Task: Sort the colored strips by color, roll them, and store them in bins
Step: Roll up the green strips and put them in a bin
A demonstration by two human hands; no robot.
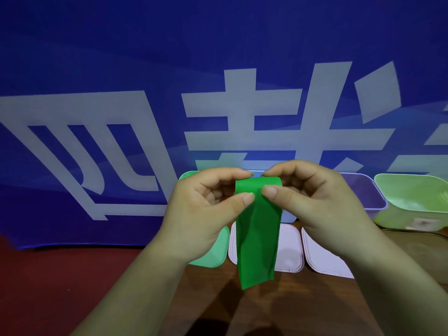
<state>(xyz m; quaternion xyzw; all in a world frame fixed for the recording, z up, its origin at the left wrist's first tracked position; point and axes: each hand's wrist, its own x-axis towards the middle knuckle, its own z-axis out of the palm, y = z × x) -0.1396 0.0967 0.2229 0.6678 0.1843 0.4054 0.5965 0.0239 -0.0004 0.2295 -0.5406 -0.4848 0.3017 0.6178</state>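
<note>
Left hand [206,209]: thumb and forefinger pinched the strip's top left edge.
Strip: bright green fabric strip [257,234], top end folded over between both hands, tail hanging above the brown wooden surface [211,299].
Right hand [315,202]: pinched the top right edge.
Lids: mint-green plastic lid [213,255] and two pale pink plastic lids [289,251] lay flat below the hands.
Bins: purple plastic bin [366,192] and light green plastic bin [412,200] stood far right.
</note>
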